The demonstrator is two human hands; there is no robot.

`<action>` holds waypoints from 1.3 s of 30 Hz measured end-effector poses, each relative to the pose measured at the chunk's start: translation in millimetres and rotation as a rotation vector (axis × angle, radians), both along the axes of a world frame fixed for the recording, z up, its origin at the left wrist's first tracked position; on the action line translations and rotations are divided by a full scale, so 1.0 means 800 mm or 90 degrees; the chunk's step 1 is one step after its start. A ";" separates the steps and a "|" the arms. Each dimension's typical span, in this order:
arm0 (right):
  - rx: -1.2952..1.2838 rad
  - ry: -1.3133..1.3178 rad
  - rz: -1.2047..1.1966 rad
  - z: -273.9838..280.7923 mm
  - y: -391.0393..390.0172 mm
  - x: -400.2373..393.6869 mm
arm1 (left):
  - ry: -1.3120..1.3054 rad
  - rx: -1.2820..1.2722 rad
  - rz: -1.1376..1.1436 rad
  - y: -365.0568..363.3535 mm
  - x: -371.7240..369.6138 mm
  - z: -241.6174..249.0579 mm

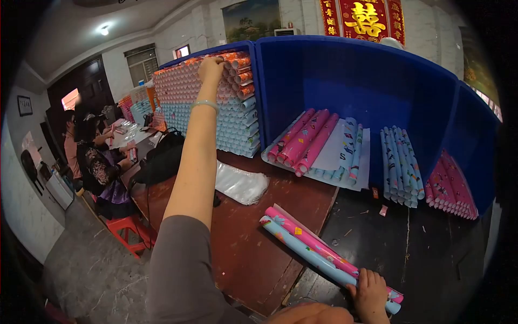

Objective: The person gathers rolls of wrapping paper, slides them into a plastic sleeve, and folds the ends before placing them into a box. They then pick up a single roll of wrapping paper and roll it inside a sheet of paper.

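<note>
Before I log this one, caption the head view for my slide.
Left hand at the top of the stacked rolls, right hand on pink and blue rolls.

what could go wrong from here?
The left hand is at the top of the stacked rolls; a tug there might bring some down. The pink roll and blue roll lie side by side under the right hand; they could roll apart if it lifts.

The left arm (195, 162) stretches far, left hand (211, 68) curled; the right hand (371, 294), near right, has fingers (372, 277) bent.
</note>
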State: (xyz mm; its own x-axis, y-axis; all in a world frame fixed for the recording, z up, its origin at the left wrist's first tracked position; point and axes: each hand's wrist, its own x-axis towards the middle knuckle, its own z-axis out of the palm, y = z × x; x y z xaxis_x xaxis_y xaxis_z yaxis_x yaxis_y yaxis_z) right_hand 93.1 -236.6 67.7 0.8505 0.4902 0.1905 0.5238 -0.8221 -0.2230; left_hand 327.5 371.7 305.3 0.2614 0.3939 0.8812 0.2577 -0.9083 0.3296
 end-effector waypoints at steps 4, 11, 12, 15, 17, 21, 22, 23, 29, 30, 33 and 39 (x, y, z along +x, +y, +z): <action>0.011 -0.005 0.003 -0.003 0.000 0.001 | -0.033 0.058 0.016 -0.003 -0.003 0.001; -0.045 -0.153 0.062 -0.065 -0.028 0.025 | -0.167 0.182 -0.079 0.022 -0.025 -0.007; -0.052 -0.165 0.070 -0.064 -0.027 0.025 | -0.192 0.227 -0.128 0.025 -0.032 -0.009; -0.037 -0.200 0.082 -0.067 -0.028 0.026 | -0.153 0.059 -0.187 0.010 -0.067 -0.015; -0.041 -0.200 0.079 -0.066 -0.028 0.026 | -0.204 0.030 -0.250 0.006 -0.081 -0.021; -0.069 -0.122 0.043 -0.064 -0.024 0.023 | -0.205 0.029 -0.232 0.005 -0.107 -0.014; -0.068 -0.128 0.045 -0.065 -0.024 0.023 | -0.199 0.028 -0.220 0.001 -0.111 -0.011; -0.063 -0.144 0.046 -0.067 -0.025 0.023 | -0.194 0.027 -0.210 -0.004 -0.115 -0.009; -0.043 -0.177 0.047 -0.071 -0.027 0.024 | -0.257 0.005 -0.206 -0.009 -0.112 0.006; -0.043 -0.177 0.051 -0.070 -0.027 0.024 | -0.224 0.006 -0.284 -0.008 -0.115 0.006; -0.043 -0.169 0.050 -0.067 -0.026 0.023 | -0.003 0.202 -0.079 0.047 -0.096 0.021; -0.046 -0.166 0.045 -0.066 -0.025 0.023 | 0.317 0.012 0.086 -0.053 -0.139 0.064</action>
State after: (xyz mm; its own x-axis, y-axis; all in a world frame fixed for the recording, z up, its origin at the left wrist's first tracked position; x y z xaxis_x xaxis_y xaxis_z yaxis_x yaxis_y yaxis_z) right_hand 111.2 -256.3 14.8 0.7405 0.5667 0.3612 0.6121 -0.7907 -0.0143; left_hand 216.4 329.6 356.3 0.5986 0.4385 0.6704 0.4948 -0.8605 0.1210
